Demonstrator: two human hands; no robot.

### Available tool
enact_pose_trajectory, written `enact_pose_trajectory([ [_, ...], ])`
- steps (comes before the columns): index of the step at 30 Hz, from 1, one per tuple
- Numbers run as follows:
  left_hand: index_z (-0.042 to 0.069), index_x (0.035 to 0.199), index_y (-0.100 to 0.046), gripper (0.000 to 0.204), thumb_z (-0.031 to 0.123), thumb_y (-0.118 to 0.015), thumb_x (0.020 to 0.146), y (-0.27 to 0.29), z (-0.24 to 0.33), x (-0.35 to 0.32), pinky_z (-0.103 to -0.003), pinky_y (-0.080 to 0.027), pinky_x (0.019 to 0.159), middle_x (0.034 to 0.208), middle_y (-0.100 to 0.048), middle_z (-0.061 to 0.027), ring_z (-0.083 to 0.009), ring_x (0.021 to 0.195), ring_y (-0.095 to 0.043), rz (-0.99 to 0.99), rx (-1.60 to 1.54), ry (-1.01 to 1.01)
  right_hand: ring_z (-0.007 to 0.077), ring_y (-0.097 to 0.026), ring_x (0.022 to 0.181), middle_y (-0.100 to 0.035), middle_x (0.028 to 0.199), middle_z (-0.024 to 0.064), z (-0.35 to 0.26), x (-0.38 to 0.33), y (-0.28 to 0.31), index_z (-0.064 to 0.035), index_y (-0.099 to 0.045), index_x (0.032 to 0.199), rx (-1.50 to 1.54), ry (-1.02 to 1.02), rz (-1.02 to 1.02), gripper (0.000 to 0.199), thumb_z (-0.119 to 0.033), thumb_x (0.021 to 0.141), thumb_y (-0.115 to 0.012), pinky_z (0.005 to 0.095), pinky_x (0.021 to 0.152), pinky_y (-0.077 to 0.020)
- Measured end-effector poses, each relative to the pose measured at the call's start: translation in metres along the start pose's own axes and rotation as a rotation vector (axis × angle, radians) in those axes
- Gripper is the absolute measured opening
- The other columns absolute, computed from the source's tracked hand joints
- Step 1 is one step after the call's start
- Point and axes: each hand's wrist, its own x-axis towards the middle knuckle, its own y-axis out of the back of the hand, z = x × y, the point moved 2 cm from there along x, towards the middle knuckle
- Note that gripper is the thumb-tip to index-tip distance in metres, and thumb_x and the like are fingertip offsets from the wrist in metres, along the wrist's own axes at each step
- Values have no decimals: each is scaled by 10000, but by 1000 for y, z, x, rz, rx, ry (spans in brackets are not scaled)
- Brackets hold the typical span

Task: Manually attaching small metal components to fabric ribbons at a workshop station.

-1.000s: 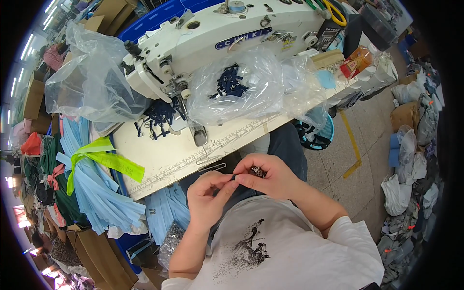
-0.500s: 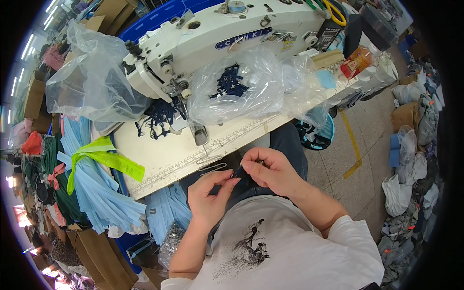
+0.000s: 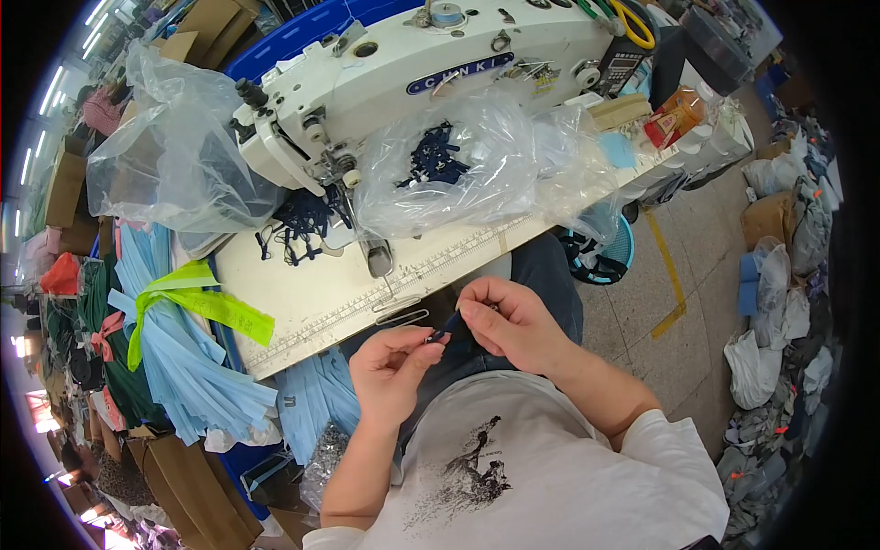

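Observation:
Above my lap, a small navy fabric strap point(image 3: 452, 323) stretches between my two hands. My left hand point(image 3: 392, 368) pinches its lower end between thumb and fingertips, where a small dark bit shows. The other end sits in the closed fingers of my right hand point(image 3: 511, 323), which partly hide it. In front of the hands is the edge of a white sewing table point(image 3: 312, 316). Similar navy straps point(image 3: 307, 218) lie in a loose pile under the sewing machine point(image 3: 376, 82). More of them point(image 3: 434, 158) are inside a clear plastic bag point(image 3: 504, 179).
Light blue fabric strips point(image 3: 174, 339) with a neon green strip point(image 3: 197, 298) hang at the table's left. A second clear bag point(image 3: 174, 147) stands behind them. An orange-red container point(image 3: 674, 117) is at the right end; a blue basket point(image 3: 621, 252) stands below the table.
My left hand has shifted slightly left and down, away from the right hand, so more of the navy strap shows between them. The right hand has barely moved.

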Motion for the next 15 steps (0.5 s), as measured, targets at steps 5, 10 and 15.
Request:
enact_pose_trajectory([
  [5, -23, 995, -586, 163, -50, -650, 847, 0, -4, -2, -303, -574, 680, 909, -687, -204, -195, 736, -676, -125, -399, 41, 11, -382, 509, -452, 646, -55, 1, 0, -4, -38, -541, 988, 36, -12, 0, 153, -189, 993, -515, 182, 425, -277],
  [10, -20, 1020, -572, 169, -36, -634, 864, -3, -7, -3, -324, -575, 676, 925, -684, -226, -209, 723, -675, -174, -479, -21, 16, -382, 497, -450, 625, -48, 0, 0, -7, -39, -537, 980, 63, -62, 0, 171, -206, 996, -506, 184, 417, -273],
  [15, -11, 1024, -575, 163, -24, -631, 871, -6, -8, -2, -351, -574, 686, 940, -682, -222, -215, 699, -670, -118, -502, -88, 27, -392, 509, -477, 700, -36, 1, 0, -9, -44, -524, 965, 121, -92, 38, 127, -162, 999, -490, 180, 432, -298],
])
